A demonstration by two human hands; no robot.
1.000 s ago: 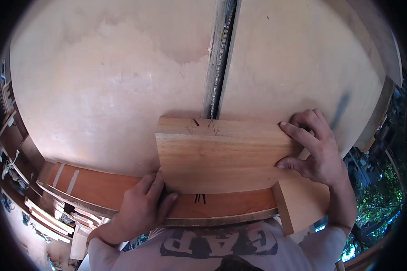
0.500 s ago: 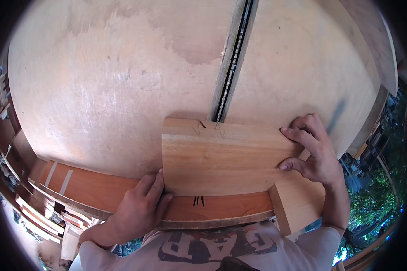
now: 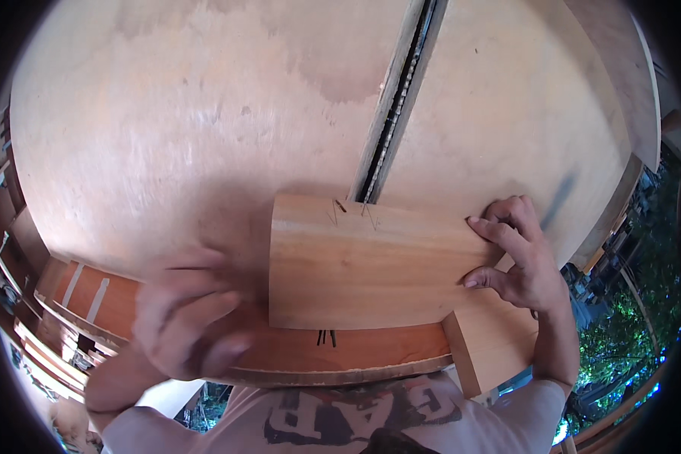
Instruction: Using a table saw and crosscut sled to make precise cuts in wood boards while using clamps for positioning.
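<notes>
One board [image 3: 356, 265] lies long axis crosswise, right hand [image 3: 530, 261] gripping it, left hand [image 3: 175, 321] loose.

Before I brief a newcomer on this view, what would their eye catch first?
Likely the pale wooden board in the centre, its far edge meeting the dark slot in the tabletop. Next, the right hand touching its right end, and the blurred left hand, apart from it on the left.

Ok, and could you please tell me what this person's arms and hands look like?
The left hand, which is blurred, and the right hand look ungloved. The pale sleeves are short, leaving the forearms uncovered, and belong to a pale shirt with dark lettering across the front.
</notes>
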